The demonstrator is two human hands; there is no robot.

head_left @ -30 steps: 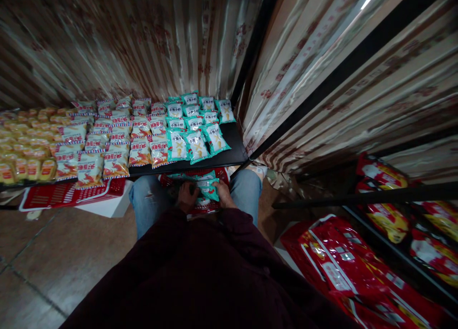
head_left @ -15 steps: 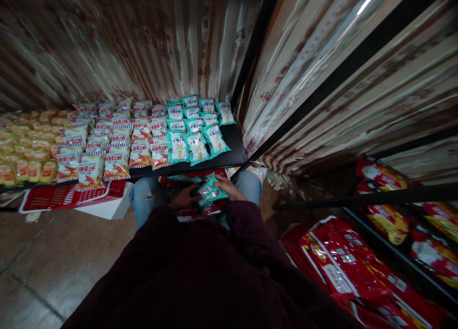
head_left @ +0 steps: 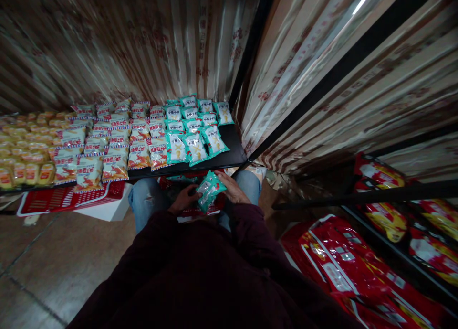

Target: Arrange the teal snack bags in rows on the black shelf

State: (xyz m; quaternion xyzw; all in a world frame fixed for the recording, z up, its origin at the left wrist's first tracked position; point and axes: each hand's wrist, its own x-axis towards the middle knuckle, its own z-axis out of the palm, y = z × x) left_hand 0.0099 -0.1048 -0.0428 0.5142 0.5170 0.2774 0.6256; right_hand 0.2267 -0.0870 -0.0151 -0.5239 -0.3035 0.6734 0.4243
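Both my hands hold a small stack of teal snack packets just above my lap, in front of the shelf edge. My left hand grips the stack's left side, fingers curled on it. On the right side, my right hand closes around the same packets. Below them a red basket rests between my knees, with more packets inside. Straight ahead, rows of matching teal packets lie on the black shelf at its right end.
Left of the teal rows lie red-and-white packets and yellow packets. A red basket on a white box sits under the shelf at left. Large red bags fill racks on my right. Striped foil sheeting hangs behind.
My hands have lifted the teal packets out of the red basket, up and slightly right toward the shelf edge. The stack now stands tilted between both hands.
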